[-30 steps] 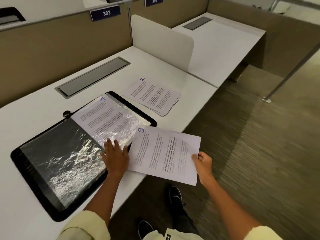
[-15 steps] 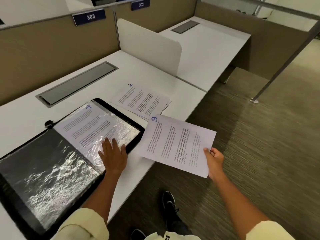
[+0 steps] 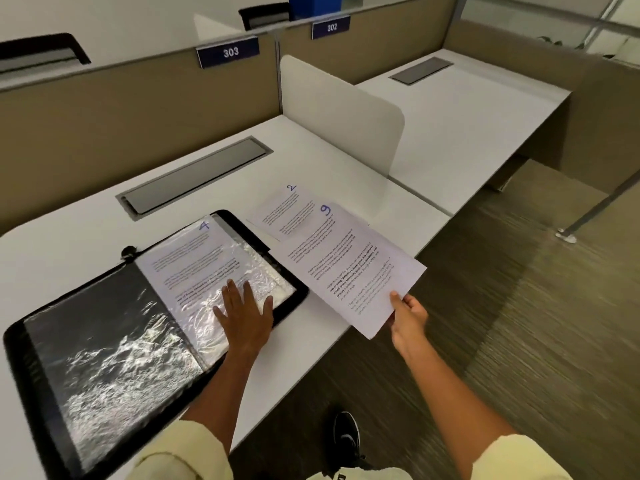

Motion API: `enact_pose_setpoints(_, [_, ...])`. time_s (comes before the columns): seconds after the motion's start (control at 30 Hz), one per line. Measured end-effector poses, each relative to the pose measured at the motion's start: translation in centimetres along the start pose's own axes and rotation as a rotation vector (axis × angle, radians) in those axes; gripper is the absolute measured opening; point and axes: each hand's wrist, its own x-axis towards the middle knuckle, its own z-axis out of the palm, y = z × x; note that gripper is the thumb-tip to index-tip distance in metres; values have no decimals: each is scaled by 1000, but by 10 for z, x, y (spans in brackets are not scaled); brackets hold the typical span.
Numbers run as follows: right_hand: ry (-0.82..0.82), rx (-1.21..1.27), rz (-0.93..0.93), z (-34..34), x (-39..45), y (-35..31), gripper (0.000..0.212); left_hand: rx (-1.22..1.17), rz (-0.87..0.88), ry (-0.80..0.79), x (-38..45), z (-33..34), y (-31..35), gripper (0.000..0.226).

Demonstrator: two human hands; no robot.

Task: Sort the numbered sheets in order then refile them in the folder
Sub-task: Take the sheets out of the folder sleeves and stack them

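Our left hand (image 3: 242, 313) lies flat, fingers spread, pressing the plastic sleeve at the near corner of the open black folder (image 3: 45, 368). Our right hand (image 3: 408, 318) pinches the near corner of sheet 9 (image 3: 349, 268), thumb on top, holding it tilted over the desk (image 3: 86, 223) edge. Inside the folder's right-hand sleeve lies sheet 4 (image 3: 194, 251). Sheet 9 overlaps the stack topped by sheet 2 (image 3: 287, 209), which rests beside the folder, near the white divider (image 3: 339, 116).
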Motion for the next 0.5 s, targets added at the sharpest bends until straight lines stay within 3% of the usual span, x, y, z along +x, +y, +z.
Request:
enact_pose_setpoints(0.27, [-55, 46, 74, 60, 37, -15, 12, -35, -159, -42, 12, 0, 22, 90])
enact_pose_setpoints(0.5, [-97, 28, 100, 103, 69, -17, 12, -17, -162, -51, 22, 4, 24, 96])
